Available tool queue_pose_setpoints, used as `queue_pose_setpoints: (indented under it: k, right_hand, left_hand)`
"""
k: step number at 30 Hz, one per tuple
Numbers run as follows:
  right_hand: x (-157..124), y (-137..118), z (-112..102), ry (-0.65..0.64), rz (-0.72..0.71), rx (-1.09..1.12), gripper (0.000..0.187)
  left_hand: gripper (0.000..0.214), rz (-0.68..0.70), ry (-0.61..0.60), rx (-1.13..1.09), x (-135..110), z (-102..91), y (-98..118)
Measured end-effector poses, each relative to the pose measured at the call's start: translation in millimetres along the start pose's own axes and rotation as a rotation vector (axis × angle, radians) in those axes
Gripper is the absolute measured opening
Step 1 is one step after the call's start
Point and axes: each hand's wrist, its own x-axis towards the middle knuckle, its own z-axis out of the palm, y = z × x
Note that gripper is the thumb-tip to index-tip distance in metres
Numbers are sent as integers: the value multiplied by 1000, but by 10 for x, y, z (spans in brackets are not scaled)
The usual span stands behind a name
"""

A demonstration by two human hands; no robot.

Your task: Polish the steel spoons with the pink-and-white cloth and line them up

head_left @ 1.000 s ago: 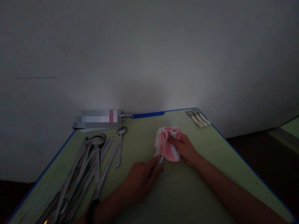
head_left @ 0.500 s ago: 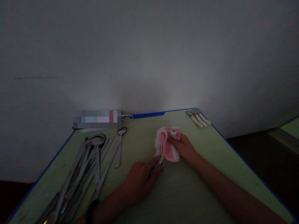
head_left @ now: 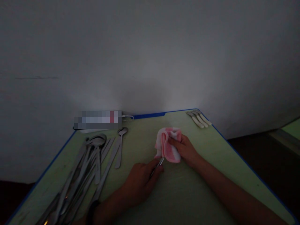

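My left hand [head_left: 140,179] rests on the green table [head_left: 182,197] with its fingers closed round the handle of a metal utensil [head_left: 160,162]. The utensil's other end disappears into a folded pink and white cloth [head_left: 168,144]. My right hand [head_left: 186,150] grips that cloth, wrapped round the utensil, just right of the table's middle. The room is dim.
A heap of metal spoons and knives [head_left: 86,168] lies on the table's left side. Three white-handled utensils [head_left: 199,118] lie at the far right corner. A blurred box [head_left: 97,119] sits at the far left edge against the wall. The table has a blue rim.
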Motion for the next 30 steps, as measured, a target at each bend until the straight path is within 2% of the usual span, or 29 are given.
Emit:
queue_pose_setpoints:
  k: [30]
  right_hand:
    - [-1, -15, 7, -5, 10, 51, 31]
  left_hand:
    - [30, 12, 15, 6, -7, 0, 2]
